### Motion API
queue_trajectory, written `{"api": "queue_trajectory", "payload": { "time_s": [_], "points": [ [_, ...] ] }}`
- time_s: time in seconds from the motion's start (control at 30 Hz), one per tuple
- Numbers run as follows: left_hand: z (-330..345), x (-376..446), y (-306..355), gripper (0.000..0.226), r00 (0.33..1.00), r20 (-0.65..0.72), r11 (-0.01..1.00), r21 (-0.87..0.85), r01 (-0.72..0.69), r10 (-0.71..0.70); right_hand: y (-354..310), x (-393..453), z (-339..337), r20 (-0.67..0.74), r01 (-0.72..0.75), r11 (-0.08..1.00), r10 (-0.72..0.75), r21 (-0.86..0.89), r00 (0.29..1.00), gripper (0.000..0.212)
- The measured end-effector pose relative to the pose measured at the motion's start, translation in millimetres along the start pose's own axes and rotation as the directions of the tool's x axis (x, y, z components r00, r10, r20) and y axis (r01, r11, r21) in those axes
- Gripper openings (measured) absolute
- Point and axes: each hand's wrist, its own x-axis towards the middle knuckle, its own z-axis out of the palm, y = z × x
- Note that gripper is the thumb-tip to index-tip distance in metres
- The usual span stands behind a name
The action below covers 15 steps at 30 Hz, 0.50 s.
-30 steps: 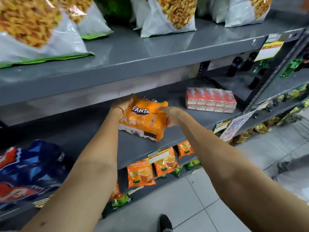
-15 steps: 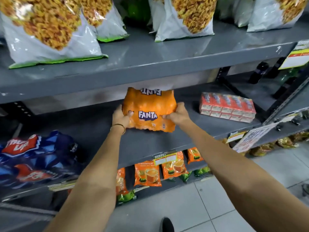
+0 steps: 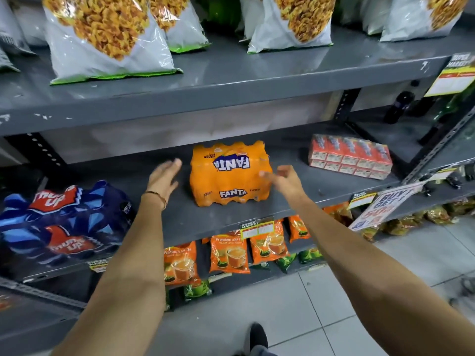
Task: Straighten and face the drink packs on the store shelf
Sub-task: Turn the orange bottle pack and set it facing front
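Grey steel shelf [image 3: 154,222] carries the shrink-wrapped Fanta pack [image 3: 229,173] mid-shelf, both grips released, left hand [image 3: 163,179] beside it, right hand [image 3: 285,179] brushing it; probably heavy, slippery film, best gripped by its sides.

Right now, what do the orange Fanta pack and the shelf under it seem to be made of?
Fanta pack: likely thin glossy plastic shrink film, wrinkled, with a scalloped outline over the containers inside. Shelf: apparently grey painted metal, slightly reflective, with perforated uprights.
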Motion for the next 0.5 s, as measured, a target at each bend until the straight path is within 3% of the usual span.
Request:
{"api": "queue_trajectory", "payload": {
  "time_s": [0.1,0.2,0.27,0.37,0.43,0.5],
  "points": [
    [20.4,6.9,17.5,0.073,0.999,-0.010,0.998,-0.038,0.045,-0.045,-4.2,-3.9,5.9,-0.145,-0.118,0.978,0.144,0.172,0.979,0.051],
    [48.2,7.7,24.4,0.073,0.996,0.010,0.996,-0.036,0.084,-0.084,-4.9,4.9,21.7,-0.060,-0.234,0.944,0.253,0.232,0.966,0.068],
    [53.4,10.3,21.7,0.072,0.995,-0.025,0.995,0.015,0.099,-0.099,-25.5,-11.5,30.2,0.022,-0.287,0.911,0.294,0.297,0.956,0.068],
    [45.3,9.7,18.5,0.077,0.993,-0.116,0.963,0.263,0.064,-0.034,-46.3,-22.9,38.5,0.126,-0.294,0.881,0.266,0.371,0.956,0.067],
    [35.7,1.0,15.6,0.071,0.981,-0.171,0.884,0.467,-0.003,0.094,-52.7,-21.5,41.2,0.201,-0.272,0.893,0.211,0.358,0.957,0.074],
    [27.9,-7.2,8.1,0.068,0.978,-0.135,0.854,0.516,-0.069,0.161,-57.3,-13.8,45.8,0.275,-0.266,0.916,0.183,0.302,0.944,0.081]
  ]
}}
